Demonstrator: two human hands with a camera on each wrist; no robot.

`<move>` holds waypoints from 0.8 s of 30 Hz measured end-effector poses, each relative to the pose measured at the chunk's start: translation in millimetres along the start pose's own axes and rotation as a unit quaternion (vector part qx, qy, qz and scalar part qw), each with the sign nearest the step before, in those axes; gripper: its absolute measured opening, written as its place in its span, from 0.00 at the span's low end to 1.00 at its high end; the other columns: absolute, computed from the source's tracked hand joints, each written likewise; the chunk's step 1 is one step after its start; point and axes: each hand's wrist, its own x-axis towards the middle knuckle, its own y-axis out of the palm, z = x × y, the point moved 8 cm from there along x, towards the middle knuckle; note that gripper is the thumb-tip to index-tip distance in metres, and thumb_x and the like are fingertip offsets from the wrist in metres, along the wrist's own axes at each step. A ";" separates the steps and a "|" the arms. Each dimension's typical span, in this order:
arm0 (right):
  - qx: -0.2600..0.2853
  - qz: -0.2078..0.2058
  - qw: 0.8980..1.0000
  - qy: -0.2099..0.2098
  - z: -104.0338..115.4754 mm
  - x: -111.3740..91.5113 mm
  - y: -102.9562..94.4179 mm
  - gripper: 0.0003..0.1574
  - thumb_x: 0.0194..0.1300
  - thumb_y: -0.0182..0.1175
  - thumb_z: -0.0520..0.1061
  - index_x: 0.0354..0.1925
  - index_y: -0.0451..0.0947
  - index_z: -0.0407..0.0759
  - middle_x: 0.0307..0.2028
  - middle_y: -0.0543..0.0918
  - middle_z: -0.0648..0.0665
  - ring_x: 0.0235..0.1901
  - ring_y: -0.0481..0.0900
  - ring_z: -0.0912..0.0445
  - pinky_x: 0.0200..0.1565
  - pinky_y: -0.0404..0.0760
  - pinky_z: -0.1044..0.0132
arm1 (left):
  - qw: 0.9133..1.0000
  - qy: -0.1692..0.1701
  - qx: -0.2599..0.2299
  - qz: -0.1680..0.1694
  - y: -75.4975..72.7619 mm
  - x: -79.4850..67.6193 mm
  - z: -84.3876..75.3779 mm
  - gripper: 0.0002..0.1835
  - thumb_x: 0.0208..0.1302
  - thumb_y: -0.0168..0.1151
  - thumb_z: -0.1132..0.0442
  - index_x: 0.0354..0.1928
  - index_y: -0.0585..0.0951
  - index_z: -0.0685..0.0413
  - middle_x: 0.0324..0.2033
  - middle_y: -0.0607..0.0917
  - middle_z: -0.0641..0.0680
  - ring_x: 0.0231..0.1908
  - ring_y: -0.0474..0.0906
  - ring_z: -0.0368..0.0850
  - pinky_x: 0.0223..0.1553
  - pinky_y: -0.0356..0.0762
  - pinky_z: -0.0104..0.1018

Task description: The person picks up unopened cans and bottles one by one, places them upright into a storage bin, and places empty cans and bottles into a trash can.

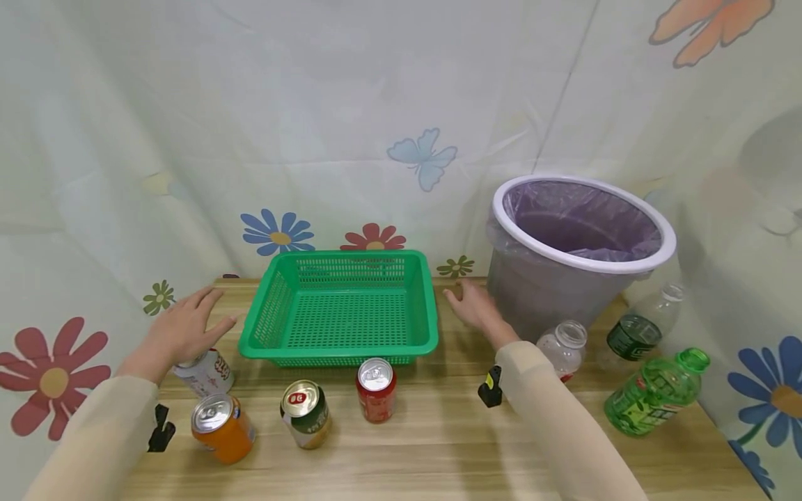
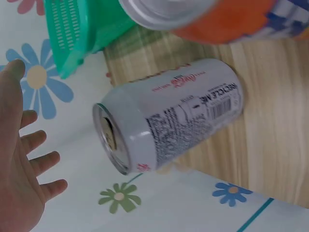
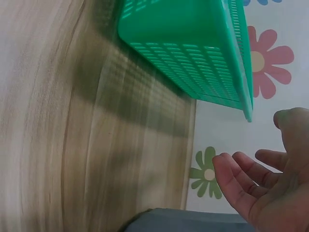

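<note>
A green plastic basket (image 1: 341, 351) with slotted sides sits at the back of the wooden table, nothing inside it. To its left my left hand (image 1: 184, 327) hovers over a white Coca-Cola can (image 2: 174, 111), fingers spread and holding nothing. On the basket's right side my right hand (image 1: 473, 306) hangs near the rim with loosely bent fingers, apart from it in the right wrist view. In front of the basket stand an orange can (image 1: 224, 433), a green and gold can (image 1: 307, 417) and a red can (image 1: 377, 396).
A grey bin (image 1: 532, 292) with a white rim and purple liner stands at back right. Beside it are a clear bottle (image 1: 562, 348), a clear bottle with a dark green label (image 1: 639, 334) and a green bottle (image 1: 654, 393). A flowered cloth (image 1: 351, 139) hangs behind the table.
</note>
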 end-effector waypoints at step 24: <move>0.134 0.071 0.988 0.025 1.3 6.7 33.6 0.40 0.68 0.44 0.61 0.68 0.52 0.40 0.54 0.74 0.33 0.37 0.81 0.45 0.30 0.83 0.54 | 0.998 -0.045 -0.033 0.025 35.8 -26.8 40.4 0.45 0.62 0.44 0.34 0.65 0.57 0.68 0.58 0.62 0.77 0.53 0.61 0.77 0.46 0.65 0.70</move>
